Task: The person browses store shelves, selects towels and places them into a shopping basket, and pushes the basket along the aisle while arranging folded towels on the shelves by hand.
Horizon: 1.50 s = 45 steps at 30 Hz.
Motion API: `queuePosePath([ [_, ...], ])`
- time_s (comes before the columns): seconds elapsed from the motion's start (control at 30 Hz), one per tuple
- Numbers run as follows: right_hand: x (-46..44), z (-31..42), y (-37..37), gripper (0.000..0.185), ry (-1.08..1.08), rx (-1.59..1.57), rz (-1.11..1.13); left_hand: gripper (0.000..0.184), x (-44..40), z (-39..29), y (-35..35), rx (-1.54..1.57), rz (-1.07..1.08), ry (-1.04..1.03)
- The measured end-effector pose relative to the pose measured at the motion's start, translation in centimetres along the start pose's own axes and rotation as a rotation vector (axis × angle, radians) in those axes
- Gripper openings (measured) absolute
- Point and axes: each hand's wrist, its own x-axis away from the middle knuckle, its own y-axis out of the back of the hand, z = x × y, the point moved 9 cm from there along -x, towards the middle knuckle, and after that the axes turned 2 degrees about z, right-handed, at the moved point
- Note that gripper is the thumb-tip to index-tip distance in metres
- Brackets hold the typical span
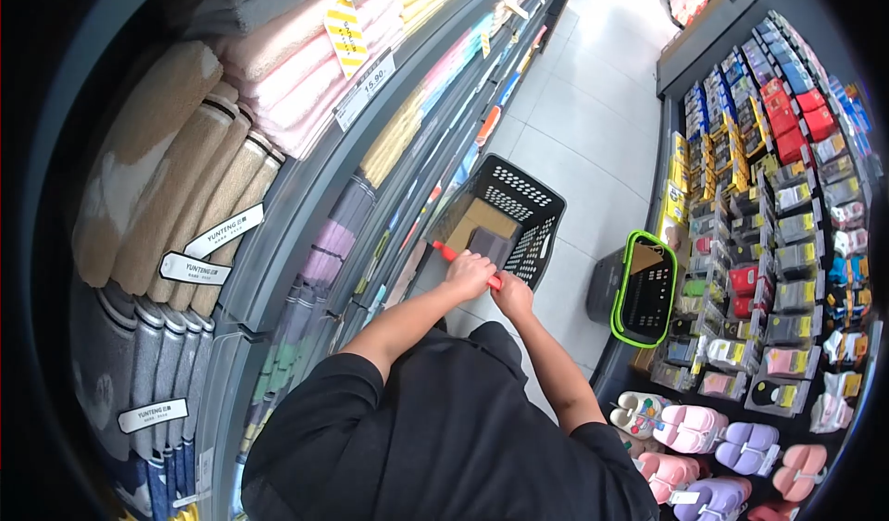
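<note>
Both of my hands are closed around the red handle (446, 251) of a black shopping cart (521, 186) standing in the aisle before me. My left hand (469, 273) wraps the middle of the bar, and my right hand (512, 295) grips it close to the right end. The cart has perforated plastic walls. Inside lie a brown cardboard-like piece (488, 217) and a dark flat item (489, 244), whose kind I cannot make out.
Folded towels (190, 169) fill the shelves close on my left. To the right, a dark basket with a green rim (639, 338) stands by a rack of packaged goods (741, 243). Slippers (693, 426) hang lower right. The tiled floor (593, 104) runs ahead.
</note>
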Motion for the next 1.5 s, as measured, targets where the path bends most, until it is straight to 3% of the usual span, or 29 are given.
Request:
queuePosePath([
  [0.4,-2.1,-0.3,0.3,0.023,0.108,-0.088,0.127,0.012,-1.7,0.6,0.1,0.003,-0.075,0.01],
  [0.7,-5.1,-2.7,0.9,0.031,0.175,-0.099,0.31,0.007,-4.8,0.3,-0.4,-0.13,-0.144,0.166],
  [0.9,-8.0,-5.3,0.8,0.03,0.24,-0.125,0.385,0.018,-7.3,0.6,-1.6,-0.185,-0.15,0.423],
  [1.1,-10.3,-7.1,0.3,0.029,0.303,-0.203,0.473,0.015,-9.0,-0.1,-1.8,-0.278,-0.186,0.647],
  [1.2,-10.8,-7.6,0.6,0.03,0.304,-0.225,0.492,0.023,-9.4,0.1,-2.4,-0.219,-0.093,0.649],
  [1.5,-10.2,-8.8,1.9,0.034,0.324,-0.281,0.476,0.018,-9.8,0.3,-2.4,-0.18,-0.083,0.63],
])
